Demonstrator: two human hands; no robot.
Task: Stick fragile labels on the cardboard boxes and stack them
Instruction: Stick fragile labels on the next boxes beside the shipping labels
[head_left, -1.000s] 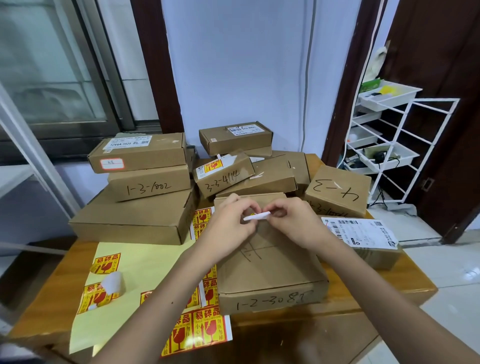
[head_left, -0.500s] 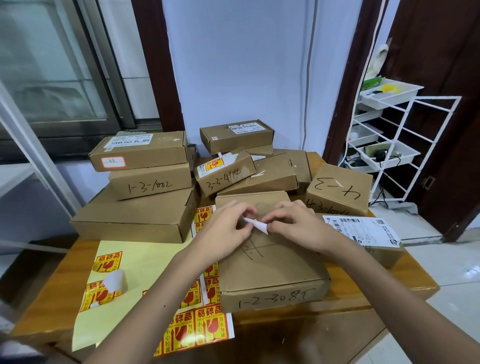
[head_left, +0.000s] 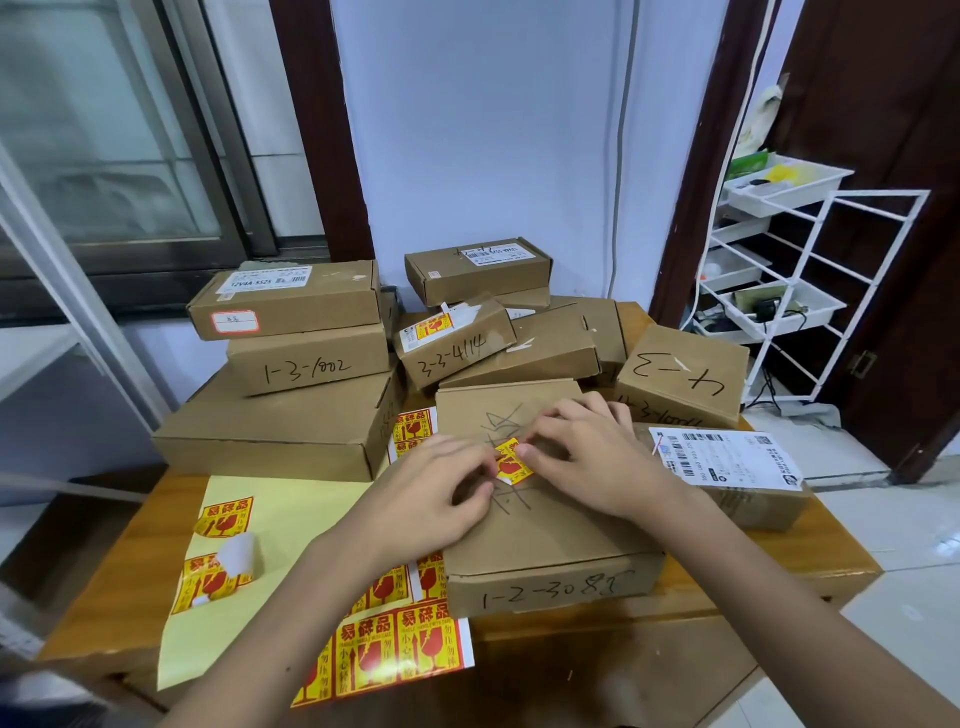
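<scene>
Fragile label (head_left: 510, 464), red and yellow, lay on top of the box marked 1-2-3085 (head_left: 545, 540), right betw. my two hands, over the black scribble on the lid. My left hand (head_left: 436, 493) pinched its left edge w/ thumb and forefinger, other fingers curled down on the cardboard. My right hand (head_left: 587, 457) had fingertips on the label's right edge, pinching or pressing it flat, couldn't tell which; rest of the hand lay spread on the lid. That box sat directly under both hands, near edge of the wooden table (head_left: 753, 577).

Under my left wrist: label sheet (head_left: 395, 649) w/ more red-yellow stickers, partly tucked beneath the box. Further left of that hand, a yellow backing sheet (head_left: 291, 525) w/ a couple of stickers left and one peeling corner.

Just right of my right hand, a box w/ a white shipping label (head_left: 727, 457). Beyond my fingers, a heap of boxes: 3-3-4114 (head_left: 452, 353) w/ a fragile sticker already on, 1-3-1002 (head_left: 311, 366) in the stack to the far left, 4-3 (head_left: 680, 374) to the far right. White wire rack (head_left: 810, 291) stood off past my right hand.
</scene>
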